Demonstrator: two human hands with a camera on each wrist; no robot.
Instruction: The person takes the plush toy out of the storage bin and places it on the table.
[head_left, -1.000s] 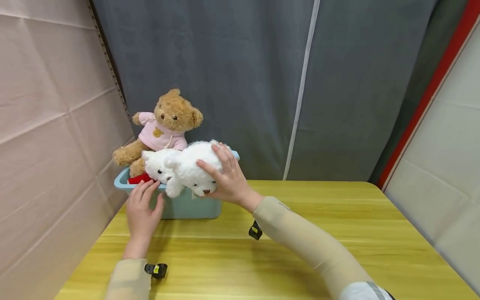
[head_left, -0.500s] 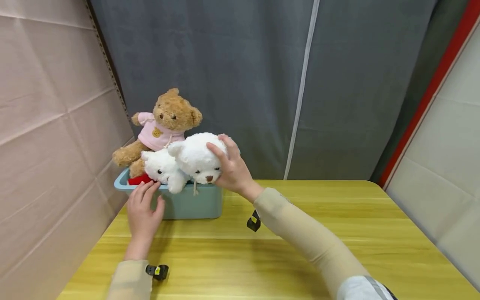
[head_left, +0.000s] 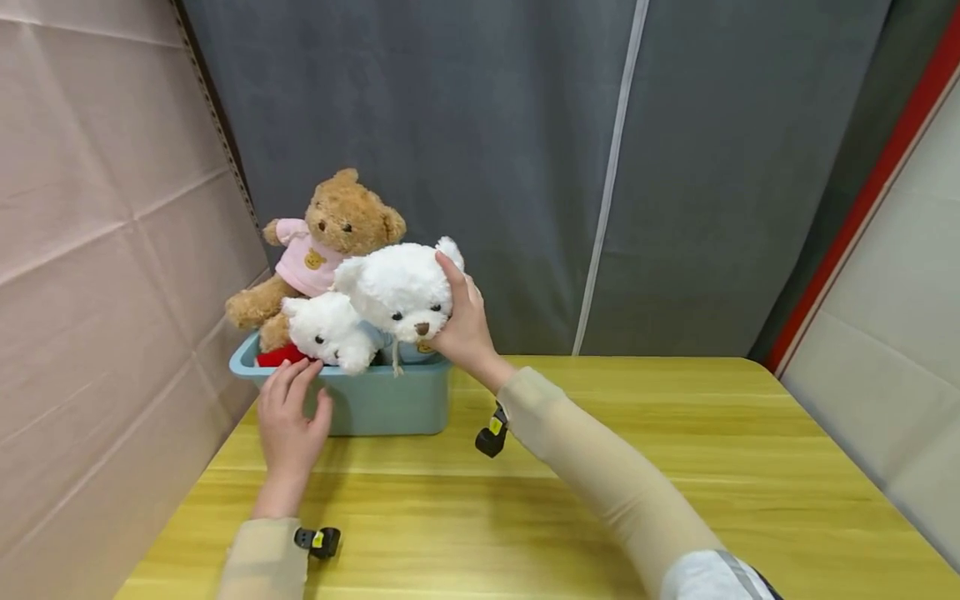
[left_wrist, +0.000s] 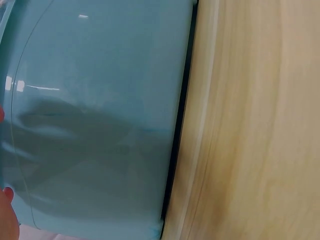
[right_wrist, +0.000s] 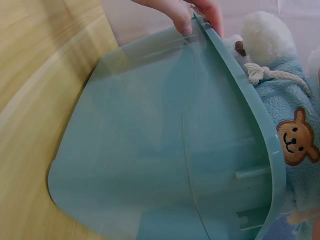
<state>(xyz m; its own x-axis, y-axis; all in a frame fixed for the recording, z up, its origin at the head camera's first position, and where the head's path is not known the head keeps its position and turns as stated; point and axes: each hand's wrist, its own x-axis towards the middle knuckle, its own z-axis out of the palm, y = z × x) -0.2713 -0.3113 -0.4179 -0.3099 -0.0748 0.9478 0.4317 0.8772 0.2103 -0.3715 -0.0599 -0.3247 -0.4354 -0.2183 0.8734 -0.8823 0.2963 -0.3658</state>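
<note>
A white teddy bear (head_left: 397, 287) in a light blue top leans at the right end of a blue-green plastic bin (head_left: 393, 404). My right hand (head_left: 468, 329) grips the side of its head, thumb near the face, the other fingers mostly hidden behind. The right wrist view shows the bear's blue top (right_wrist: 285, 95) with a brown bear patch and a cord, just inside the rim. My left hand (head_left: 292, 425) holds the bin's front rim, thumb outside and fingers over the edge. Beside the held bear lies another white plush toy (head_left: 322, 329), its head near the rim.
A brown teddy bear (head_left: 348, 217) in a pink top sits upright at the back of the bin. Something red (head_left: 281, 356) shows inside the left end. The bin stands on a wooden table (head_left: 600, 467), near a pale left wall (head_left: 97, 275) and a grey curtain (head_left: 495, 167).
My right hand has lifted the white teddy bear's head up from over the front rim, tilting it more upright. Its cord and blue top now show. The left hand stays at the rim.
</note>
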